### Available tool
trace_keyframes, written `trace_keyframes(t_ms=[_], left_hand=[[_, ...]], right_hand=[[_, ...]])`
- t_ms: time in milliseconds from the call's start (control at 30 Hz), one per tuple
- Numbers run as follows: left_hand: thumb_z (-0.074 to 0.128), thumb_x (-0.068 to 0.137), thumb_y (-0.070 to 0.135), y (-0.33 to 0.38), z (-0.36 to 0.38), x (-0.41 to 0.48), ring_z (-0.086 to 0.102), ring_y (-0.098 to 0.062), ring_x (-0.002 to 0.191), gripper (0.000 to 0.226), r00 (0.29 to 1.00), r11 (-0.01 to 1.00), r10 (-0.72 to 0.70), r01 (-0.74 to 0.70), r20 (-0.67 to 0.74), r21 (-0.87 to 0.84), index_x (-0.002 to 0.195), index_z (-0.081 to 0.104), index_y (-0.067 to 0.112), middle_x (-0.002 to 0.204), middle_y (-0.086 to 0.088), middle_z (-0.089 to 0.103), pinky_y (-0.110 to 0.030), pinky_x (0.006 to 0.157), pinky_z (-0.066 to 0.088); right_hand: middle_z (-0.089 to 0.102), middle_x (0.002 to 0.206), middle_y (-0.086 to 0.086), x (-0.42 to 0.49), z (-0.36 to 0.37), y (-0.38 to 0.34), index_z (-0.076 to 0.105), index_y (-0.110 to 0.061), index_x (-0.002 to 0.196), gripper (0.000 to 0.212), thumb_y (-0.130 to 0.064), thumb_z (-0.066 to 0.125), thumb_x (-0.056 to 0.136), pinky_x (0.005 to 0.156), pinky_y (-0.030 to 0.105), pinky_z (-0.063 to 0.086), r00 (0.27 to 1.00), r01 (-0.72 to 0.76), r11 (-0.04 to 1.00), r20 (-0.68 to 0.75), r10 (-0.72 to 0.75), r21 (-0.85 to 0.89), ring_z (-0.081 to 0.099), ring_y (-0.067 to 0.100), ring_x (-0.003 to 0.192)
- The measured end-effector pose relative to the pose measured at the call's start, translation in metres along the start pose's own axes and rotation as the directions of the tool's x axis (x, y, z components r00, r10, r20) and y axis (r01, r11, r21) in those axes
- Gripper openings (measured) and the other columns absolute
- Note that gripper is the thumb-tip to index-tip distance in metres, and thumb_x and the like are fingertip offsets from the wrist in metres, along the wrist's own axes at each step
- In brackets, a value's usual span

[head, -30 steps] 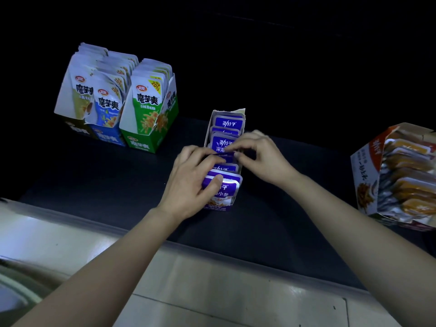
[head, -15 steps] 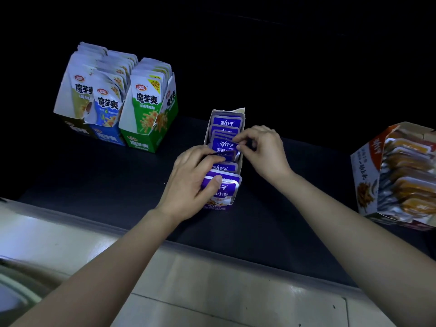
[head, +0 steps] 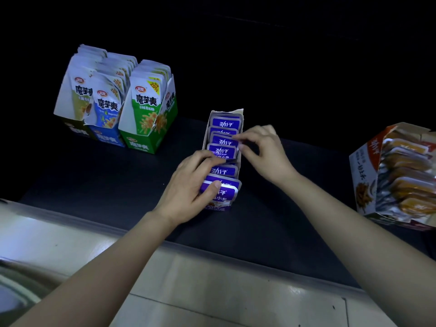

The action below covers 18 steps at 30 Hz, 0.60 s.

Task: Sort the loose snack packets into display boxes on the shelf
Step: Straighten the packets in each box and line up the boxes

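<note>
Purple box (head: 240, 159) on shelf (head: 113, 180) nearly full. Left hand (head: 188, 187) fingers curl over front packets (head: 223, 193); right hand (head: 264, 154) fingers pinch mid-row packet (head: 223, 140). Green box (head: 144, 140) left of it, orange box (head: 364, 171) right, both stocked. Looks like final tidying.

Pale tiled floor (head: 212, 291) in foreground; curved rim (head: 14, 300) lower left.

You had 魔芋爽 on the green packet (head: 147, 102), 20% on its yellow tag (head: 154, 86), 劲仔 on the purple packets (head: 225, 125), orange box (head: 363, 171) print illegible.
</note>
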State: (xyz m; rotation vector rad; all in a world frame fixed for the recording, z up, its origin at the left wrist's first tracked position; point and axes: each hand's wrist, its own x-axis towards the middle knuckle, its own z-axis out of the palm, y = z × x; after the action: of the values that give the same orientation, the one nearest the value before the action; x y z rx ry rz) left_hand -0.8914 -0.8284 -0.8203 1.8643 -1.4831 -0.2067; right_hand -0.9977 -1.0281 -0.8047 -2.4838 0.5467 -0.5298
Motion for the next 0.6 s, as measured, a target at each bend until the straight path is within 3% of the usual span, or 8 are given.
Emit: trace_keyframes(t_ms=[67, 167, 400, 600], left_hand=[[0.042, 0.095, 0.044, 0.001, 0.000, 0.000, 0.048, -0.015, 0.124, 0.048, 1.000, 0.999, -0.009, 0.010, 0.006, -0.046, 0.133, 0.052, 0.015, 0.134, 0.002, 0.045, -0.045, 0.096, 0.048], [0.043, 0.096, 0.044, 0.000, 0.001, 0.000, 0.048, -0.014, 0.123, 0.047, 1.000, 0.998, -0.010, 0.010, 0.002, -0.064, 0.132, 0.053, 0.015, 0.134, 0.003, 0.044, -0.045, 0.093, 0.049], [0.042, 0.096, 0.045, -0.002, 0.003, 0.000, 0.048, -0.012, 0.123, 0.047, 1.000, 0.998, -0.011, 0.010, -0.002, -0.067, 0.131, 0.053, 0.016, 0.134, 0.004, 0.043, -0.042, 0.094, 0.049], [0.043, 0.095, 0.044, -0.002, 0.003, 0.000, 0.049, -0.012, 0.122, 0.047, 1.000, 0.997, -0.003, 0.002, -0.015, -0.073, 0.130, 0.053, 0.014, 0.132, 0.003, 0.044, -0.043, 0.092, 0.050]], right_hand=[[0.050, 0.119, 0.005, 0.004, 0.006, 0.002, 0.061, -0.020, 0.129, 0.039, -0.027, 0.066, 0.091, 0.100, 0.039, 0.041, 0.999, -0.019, 0.990, 0.032, 0.023, -0.138, 0.039, 0.020, 0.116], [0.045, 0.119, 0.009, 0.009, 0.011, -0.003, 0.063, -0.019, 0.125, 0.040, -0.029, 0.070, 0.087, 0.097, 0.036, 0.042, 0.999, -0.032, 0.980, -0.007, 0.031, -0.194, 0.037, 0.022, 0.116], [0.048, 0.123, 0.011, 0.006, 0.018, -0.002, 0.061, -0.012, 0.120, 0.043, -0.024, 0.077, 0.081, 0.093, 0.036, 0.047, 0.999, -0.002, 0.982, -0.054, -0.008, -0.189, 0.041, 0.021, 0.119], [0.044, 0.124, 0.008, 0.022, 0.016, -0.003, 0.062, -0.013, 0.108, 0.034, -0.021, 0.078, 0.079, 0.094, 0.028, 0.043, 0.994, -0.106, 0.990, 0.020, 0.109, -0.091, 0.035, 0.016, 0.124]])
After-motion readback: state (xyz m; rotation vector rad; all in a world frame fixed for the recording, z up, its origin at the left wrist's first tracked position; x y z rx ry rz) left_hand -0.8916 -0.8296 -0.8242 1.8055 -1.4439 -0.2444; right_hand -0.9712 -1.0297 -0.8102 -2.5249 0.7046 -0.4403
